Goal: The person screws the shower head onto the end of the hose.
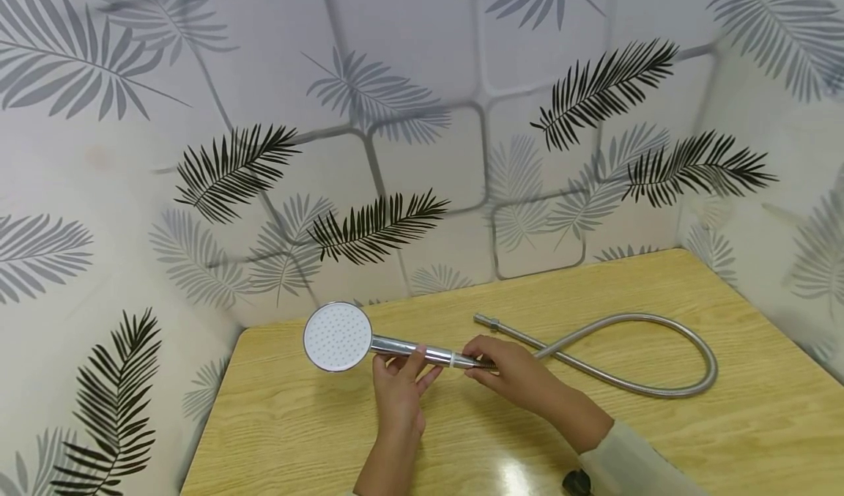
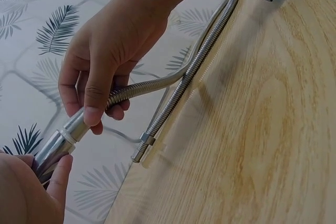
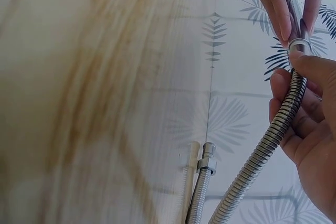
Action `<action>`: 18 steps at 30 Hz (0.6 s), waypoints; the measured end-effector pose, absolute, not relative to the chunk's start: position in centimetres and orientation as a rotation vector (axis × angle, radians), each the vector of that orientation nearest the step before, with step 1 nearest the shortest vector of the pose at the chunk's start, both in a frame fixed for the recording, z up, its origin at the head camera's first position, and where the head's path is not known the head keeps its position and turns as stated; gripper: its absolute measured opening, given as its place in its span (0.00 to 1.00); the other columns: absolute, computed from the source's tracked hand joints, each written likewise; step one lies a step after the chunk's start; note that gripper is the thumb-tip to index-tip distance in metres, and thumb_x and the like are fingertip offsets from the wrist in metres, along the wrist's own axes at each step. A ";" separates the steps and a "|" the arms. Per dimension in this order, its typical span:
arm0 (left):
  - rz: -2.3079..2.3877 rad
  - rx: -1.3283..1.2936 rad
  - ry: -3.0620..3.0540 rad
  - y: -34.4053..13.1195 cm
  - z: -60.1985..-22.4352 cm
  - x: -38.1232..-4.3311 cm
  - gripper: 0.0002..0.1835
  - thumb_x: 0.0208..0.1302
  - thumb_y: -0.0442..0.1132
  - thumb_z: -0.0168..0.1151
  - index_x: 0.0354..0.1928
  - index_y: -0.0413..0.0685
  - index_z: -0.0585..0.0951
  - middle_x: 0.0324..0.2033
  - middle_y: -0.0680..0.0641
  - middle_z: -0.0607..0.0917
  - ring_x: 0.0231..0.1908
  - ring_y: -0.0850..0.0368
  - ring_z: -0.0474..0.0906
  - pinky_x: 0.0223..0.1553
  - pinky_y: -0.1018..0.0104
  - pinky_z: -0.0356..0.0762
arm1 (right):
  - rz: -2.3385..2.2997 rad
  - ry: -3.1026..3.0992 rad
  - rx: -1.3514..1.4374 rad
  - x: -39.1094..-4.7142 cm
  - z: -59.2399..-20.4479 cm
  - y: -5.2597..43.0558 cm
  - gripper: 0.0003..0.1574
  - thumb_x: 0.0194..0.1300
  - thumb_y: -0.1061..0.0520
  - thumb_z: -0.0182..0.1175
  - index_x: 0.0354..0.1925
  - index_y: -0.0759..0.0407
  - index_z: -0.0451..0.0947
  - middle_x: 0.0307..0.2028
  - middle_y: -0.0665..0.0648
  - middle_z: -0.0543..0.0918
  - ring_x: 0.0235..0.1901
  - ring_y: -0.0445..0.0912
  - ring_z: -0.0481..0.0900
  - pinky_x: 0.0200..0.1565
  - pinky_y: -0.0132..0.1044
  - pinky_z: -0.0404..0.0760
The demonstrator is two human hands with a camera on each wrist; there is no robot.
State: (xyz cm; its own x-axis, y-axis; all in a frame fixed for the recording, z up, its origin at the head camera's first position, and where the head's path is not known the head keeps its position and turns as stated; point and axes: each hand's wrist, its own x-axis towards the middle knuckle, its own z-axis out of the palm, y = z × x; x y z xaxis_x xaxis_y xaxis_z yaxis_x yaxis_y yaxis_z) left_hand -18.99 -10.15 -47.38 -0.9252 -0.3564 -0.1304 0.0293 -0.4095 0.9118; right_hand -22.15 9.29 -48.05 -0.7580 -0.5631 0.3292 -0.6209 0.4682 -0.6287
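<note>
A chrome hand shower [image 1: 338, 337] with a round white spray face is held above the table, its face toward the head camera. Around its handle [image 1: 395, 346] curl the fingers of my left hand [image 1: 398, 397]. My right hand [image 1: 517, 375] pinches the tapered metal connector [image 2: 77, 124] of a ribbed shower hose [image 3: 262, 153] between thumb and fingers. That connector meets the handle's end at a pale ring [image 2: 67, 136]; how far it is threaded on cannot be told. From the right hand the hose runs back in a loop, and its other end with a nut [image 1: 493, 324] lies behind.
The wood-grain table [image 1: 283, 408] lies under both hands. A leaf-patterned wall [image 1: 422, 166] rises behind its back edge. Near my right sleeve [image 1: 633, 459] stands a small dark object [image 1: 576, 483], partly cut off by the frame.
</note>
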 end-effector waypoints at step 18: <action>-2.415 0.449 -1.561 -10.3 -47.4 -18.9 0.23 0.70 0.33 0.63 0.60 0.40 0.64 0.45 0.41 0.75 0.43 0.52 0.87 0.48 0.50 0.91 | 1.069 -2.526 1.080 -21.9 -48.1 9.3 0.18 0.68 0.56 0.67 0.55 0.52 0.77 0.45 0.47 0.82 0.41 0.38 0.81 0.38 0.27 0.85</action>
State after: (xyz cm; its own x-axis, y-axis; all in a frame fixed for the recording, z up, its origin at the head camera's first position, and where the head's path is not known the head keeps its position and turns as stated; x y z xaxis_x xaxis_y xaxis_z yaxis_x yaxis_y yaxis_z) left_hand -18.86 -10.27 -47.37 -0.9263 -0.3538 -0.1298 0.0270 -0.4058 0.9136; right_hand -21.89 9.31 -48.12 -0.7153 -0.5522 0.4282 -0.6918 0.4736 -0.5450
